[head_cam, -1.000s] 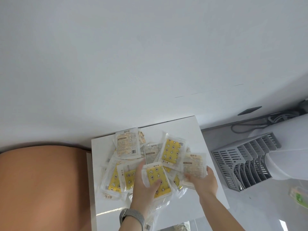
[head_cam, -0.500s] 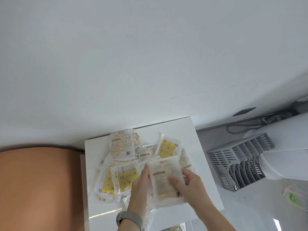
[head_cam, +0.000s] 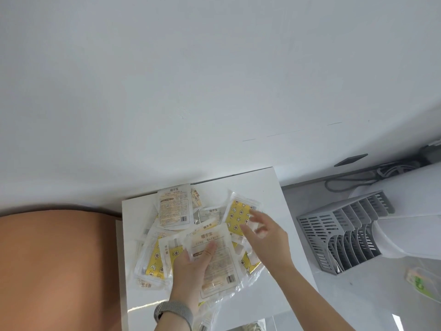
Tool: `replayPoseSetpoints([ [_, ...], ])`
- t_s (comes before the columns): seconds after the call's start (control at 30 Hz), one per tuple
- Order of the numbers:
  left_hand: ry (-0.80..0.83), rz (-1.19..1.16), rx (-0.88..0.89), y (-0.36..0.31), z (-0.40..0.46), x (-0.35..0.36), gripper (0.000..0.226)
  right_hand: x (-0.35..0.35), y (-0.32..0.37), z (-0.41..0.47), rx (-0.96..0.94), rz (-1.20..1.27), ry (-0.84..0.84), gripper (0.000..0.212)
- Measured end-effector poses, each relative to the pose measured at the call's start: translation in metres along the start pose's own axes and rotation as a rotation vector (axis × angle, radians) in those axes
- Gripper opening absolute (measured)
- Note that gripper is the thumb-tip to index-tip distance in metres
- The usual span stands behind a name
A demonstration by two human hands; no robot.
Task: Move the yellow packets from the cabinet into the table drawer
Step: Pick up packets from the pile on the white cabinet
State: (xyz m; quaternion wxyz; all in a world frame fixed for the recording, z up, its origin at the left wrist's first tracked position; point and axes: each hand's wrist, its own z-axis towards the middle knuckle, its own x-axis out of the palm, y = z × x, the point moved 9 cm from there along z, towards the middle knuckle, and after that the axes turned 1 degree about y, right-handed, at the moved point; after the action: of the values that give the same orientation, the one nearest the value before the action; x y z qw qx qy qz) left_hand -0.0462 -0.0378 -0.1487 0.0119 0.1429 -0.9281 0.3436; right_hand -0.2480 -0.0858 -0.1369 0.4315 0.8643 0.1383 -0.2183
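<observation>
Left hand: left hand [head_cam: 191, 266], grey woven watch band on its wrist, lies flat with straight fingers pressing a white label-side-up packet [head_cam: 216, 255] onto the heap; half a second ago both hands held that packet up, so it has now been laid on the gathered stack.
Right hand: right hand [head_cam: 265, 231] has let go and reaches, fingers spread and holding nothing, toward a yellow star-printed packet [head_cam: 238, 217] at the heap's far right edge, fingertips just over it.
White cabinet top: glossy white cabinet top [head_cam: 257, 187] carries the whole heap of clear-wrapped yellow packets [head_cam: 155, 261], which lie loose and overlapping.
Table drawer: not in view.
Grey slotted rack: grey plastic slotted rack [head_cam: 338, 232] lies on the floor, well apart to the right.
Meaning for the task: judging by this, the packets are being gathered into one pile; none has reached the drawer yet.
</observation>
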Motion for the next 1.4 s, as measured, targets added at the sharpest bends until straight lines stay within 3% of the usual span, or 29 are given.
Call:
replayPoseSetpoints([
  [0.07,0.005,0.009,0.005,0.001,-0.003,-0.003,0.038,0.004,-0.001,0.015,0.001,-0.146,-0.033,0.076],
  [0.17,-0.035,0.007,0.006,0.004,-0.006,-0.011,0.032,0.023,-0.016,0.036,0.229,-0.231,0.083,0.104],
  [0.3,-0.090,-0.005,0.006,0.005,-0.006,-0.016,0.019,0.034,-0.022,0.054,0.387,-0.400,0.153,0.097],
  [0.47,-0.115,-0.022,0.016,0.009,-0.004,-0.016,0.026,0.039,-0.028,0.071,0.440,-0.553,0.123,0.114],
  [0.57,-0.145,-0.039,-0.003,0.012,-0.005,-0.018,0.027,0.041,-0.032,0.070,0.421,-0.598,0.059,0.111],
  [0.7,-0.134,-0.044,-0.008,0.009,-0.004,-0.017,0.023,0.039,-0.028,0.060,0.386,-0.443,0.002,0.105],
  [0.93,-0.133,-0.060,0.007,0.007,-0.004,-0.019,0.025,0.032,-0.015,0.062,0.219,-0.414,-0.016,0.120],
  [1.27,-0.161,-0.067,-0.015,0.020,-0.006,-0.026,0.049,0.018,-0.017,0.057,0.161,-0.118,-0.058,0.120],
  [1.33,-0.158,-0.062,-0.013,0.021,-0.007,-0.027,0.049,0.013,-0.020,0.058,0.168,-0.078,-0.069,0.108],
  [1.4,-0.159,-0.048,-0.010,0.022,-0.007,-0.029,0.050,0.008,-0.023,0.059,0.136,-0.105,-0.097,0.069],
])
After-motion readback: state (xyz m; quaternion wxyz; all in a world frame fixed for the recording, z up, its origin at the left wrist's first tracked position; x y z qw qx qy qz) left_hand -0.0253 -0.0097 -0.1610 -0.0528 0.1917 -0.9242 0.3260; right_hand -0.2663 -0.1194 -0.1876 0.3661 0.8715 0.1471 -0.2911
